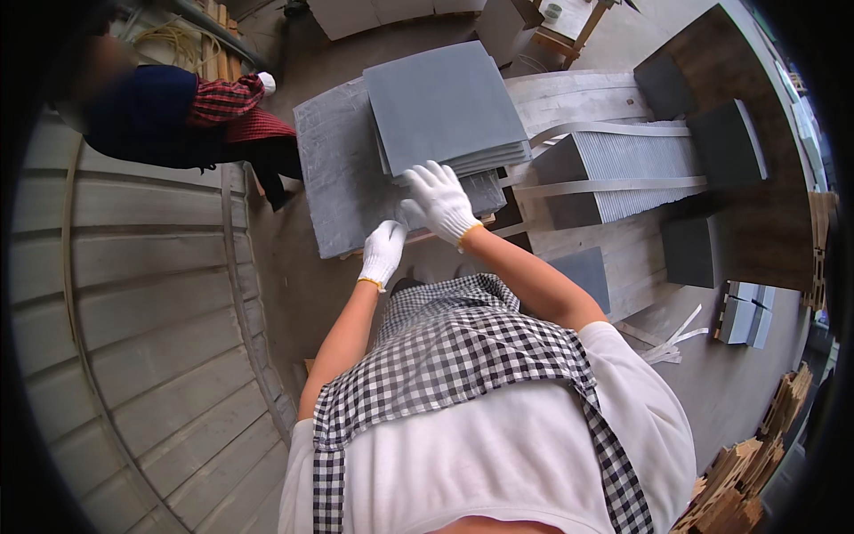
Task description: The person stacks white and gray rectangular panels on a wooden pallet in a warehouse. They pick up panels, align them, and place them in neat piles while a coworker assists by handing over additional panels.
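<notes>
A stack of flat, square grey slabs (445,102), like stone tiles, lies on a larger grey slab-topped base (334,169). My right hand (440,203), in a white knit glove, is at the near edge of the stack with its fingers spread; whether the fingertips touch the slabs I cannot tell. My left hand (383,253), gloved the same way, is lower and to the left, by the near edge of the base. Its fingers are drawn together, and what they hold, if anything, is hidden.
To the right, a row of thin slabs (636,173) stands on edge between pale straps. Dark grey blocks (725,142) stand beyond it against a brown board (783,169). A person (169,116) is at the far left near a panelled wall (151,303). Wood pieces (738,472) lie lower right.
</notes>
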Demonstrator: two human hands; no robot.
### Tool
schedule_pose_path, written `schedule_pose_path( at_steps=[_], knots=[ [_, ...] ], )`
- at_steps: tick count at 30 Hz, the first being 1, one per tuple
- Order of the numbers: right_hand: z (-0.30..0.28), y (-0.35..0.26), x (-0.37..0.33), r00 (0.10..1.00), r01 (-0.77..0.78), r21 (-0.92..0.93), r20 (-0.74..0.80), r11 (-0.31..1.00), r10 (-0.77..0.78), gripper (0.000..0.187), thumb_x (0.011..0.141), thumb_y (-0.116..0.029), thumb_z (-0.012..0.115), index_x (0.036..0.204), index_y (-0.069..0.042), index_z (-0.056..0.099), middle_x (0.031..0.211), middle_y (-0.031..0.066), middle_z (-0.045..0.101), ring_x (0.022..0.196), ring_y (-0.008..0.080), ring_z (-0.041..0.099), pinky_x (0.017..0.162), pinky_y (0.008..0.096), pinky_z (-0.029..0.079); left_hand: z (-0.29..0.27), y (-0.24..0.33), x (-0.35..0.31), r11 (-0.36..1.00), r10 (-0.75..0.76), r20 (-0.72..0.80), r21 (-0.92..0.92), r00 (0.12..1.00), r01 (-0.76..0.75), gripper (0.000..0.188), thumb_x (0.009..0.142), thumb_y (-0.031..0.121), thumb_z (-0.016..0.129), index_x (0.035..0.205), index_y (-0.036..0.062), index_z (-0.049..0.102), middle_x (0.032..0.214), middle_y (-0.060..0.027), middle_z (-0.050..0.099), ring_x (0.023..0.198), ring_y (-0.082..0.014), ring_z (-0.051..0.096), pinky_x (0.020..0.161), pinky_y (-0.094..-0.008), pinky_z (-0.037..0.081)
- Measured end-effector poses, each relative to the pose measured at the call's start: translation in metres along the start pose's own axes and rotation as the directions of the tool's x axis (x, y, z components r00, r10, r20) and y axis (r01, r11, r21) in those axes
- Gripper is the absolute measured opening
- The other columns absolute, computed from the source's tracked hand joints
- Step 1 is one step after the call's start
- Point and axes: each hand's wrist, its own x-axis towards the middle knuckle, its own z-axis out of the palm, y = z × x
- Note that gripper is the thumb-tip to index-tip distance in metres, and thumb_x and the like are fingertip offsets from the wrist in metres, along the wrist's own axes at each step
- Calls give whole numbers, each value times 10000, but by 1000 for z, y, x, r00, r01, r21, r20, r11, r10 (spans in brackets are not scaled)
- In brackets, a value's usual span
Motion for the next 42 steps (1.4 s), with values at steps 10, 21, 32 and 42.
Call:
schedule_pose_path(
  at_steps=[10,21,32,42],
  knots=[
    [2,126,22,970,-143,-409,122,901,209,638,987,-536,477,1485,-136,470,1575,120,402,1483,341,309,1204,559,201,-18,27,113,972,-6,-115,233,993,32,450,927,492,586,884,50,663,860,-222,707,848,-431,679,771,-517,517],
    [-57,242,-97,431,-901,-123,-160,415,888,626,1012,-532,448,1389,-46,563,1327,230,621,1242,392,579,1056,435,438,-27,25,151,947,-38,186,320,982,-24,548,919,550,526,775,31,625,816,-230,678,831,-434,659,733,-526,483],
    [-52,220,15,516,-846,-85,112,526,849,607,918,-608,588,1125,-45,680,1079,202,718,1040,386,670,877,449,513,-32,45,159,869,-181,195,491,964,64,567,923,575,504,878,40,687,905,-224,716,891,-409,694,794,-522,516],
    [-54,241,41,485,-782,-285,279,553,829,772,975,-707,303,968,-56,718,1020,263,704,1023,450,653,882,512,503,-34,45,159,904,-257,144,386,956,185,621,921,613,487,839,39,709,922,-246,710,909,-428,685,787,-524,517]
  ],
)
